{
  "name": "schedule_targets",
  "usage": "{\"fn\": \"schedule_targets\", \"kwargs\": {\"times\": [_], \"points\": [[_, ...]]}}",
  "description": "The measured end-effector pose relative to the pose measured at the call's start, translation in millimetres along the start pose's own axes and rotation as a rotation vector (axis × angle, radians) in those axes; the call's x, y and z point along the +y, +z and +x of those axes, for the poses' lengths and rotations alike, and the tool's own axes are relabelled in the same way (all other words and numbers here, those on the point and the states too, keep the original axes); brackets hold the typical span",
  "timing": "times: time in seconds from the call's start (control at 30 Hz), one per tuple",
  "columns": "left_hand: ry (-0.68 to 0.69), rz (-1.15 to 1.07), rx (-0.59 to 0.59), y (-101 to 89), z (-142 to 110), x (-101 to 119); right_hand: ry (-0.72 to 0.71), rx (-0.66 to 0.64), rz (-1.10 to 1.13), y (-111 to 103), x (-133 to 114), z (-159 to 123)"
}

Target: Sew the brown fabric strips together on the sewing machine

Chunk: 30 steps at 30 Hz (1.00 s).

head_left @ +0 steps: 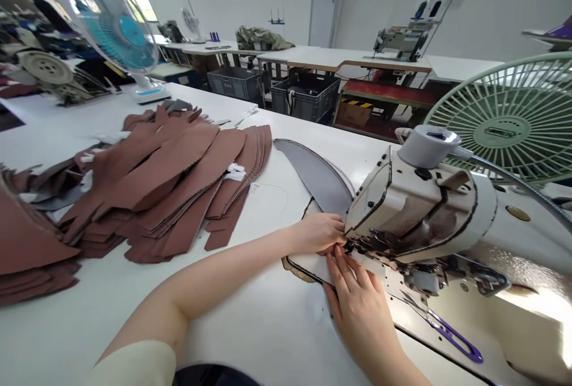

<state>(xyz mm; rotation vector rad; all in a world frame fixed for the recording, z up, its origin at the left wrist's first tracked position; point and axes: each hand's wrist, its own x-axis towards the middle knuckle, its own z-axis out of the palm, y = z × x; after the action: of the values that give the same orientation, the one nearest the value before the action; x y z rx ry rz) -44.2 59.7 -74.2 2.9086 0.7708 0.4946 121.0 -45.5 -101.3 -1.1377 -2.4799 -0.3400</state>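
Left hand (pixel 322 233) curled, right hand (pixel 358 299) flattened, at brown fabric (pixel 329 249) beside sewing machine (pixel 415 195); brown pieces (pixel 179 177) heaped left, purple snips (pixel 453 333) right.

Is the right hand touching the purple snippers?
Apart. The head view shows part of the white work surface between the right hand and the purple snippers.

White tabletop (pixel 250 314): stacked brown fabric pieces (pixel 179 177) toward its left edge; sewing machine (pixel 429 213) at right; purple-handled scissors (pixel 451 333) on the machine bed; blue fan (pixel 120 34) near the far edge.
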Motion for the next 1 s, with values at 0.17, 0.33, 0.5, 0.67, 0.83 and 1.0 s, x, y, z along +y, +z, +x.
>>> {"fn": "schedule_targets", "kwargs": {"times": [0.17,0.33,0.5,0.67,0.83,1.0], "points": [[0.045,-0.035,-0.018,6.7,-2.4,-5.4,-0.032,0.022,-0.030,2.0,3.1,-0.6],[-0.143,-0.057,0.057,9.0,-6.2,-4.9,-0.045,0.058,-0.024,3.3,6.0,0.7],[-0.515,0.022,0.143,6.6,-2.7,3.0,-0.061,0.092,0.099,-3.6,8.8,3.6],[-0.560,-0.056,-0.036,-7.2,-10.6,19.9,-0.001,0.092,0.341,-17.8,12.7,3.1],[-0.514,-0.147,-0.131,-51.5,-73.3,65.3,0.097,0.085,0.456,-19.5,16.1,0.4],[-0.792,-0.600,-0.127,-88.8,-122.1,111.3,0.056,0.014,0.454,-17.9,13.1,3.1]]}}
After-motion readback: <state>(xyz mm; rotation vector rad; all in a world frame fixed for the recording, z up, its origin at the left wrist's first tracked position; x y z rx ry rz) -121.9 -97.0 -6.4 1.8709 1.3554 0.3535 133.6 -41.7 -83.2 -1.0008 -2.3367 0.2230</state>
